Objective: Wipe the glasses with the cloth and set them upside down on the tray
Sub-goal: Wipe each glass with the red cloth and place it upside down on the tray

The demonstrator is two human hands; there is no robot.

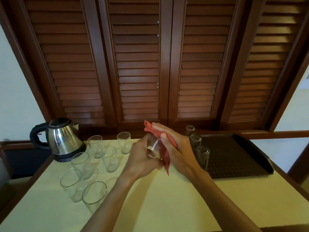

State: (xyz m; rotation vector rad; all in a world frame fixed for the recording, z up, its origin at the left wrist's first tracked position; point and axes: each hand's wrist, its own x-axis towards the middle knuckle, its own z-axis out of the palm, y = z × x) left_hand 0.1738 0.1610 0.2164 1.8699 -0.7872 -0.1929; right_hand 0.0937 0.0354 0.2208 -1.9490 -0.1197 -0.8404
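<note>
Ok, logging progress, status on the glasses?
Left hand holds glass; right hand wipes with red cloth. Three upturned on tray. Six waiting. Nothing blocking.

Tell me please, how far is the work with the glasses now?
Done: three clear glasses stand upside down along the left edge of the dark ridged plastic tray, the nearest at. In hand: the left hand holds one clear glass while the right hand presses the red cloth on it. Left: six upright clear glasses on the cream table, nearest.
</note>
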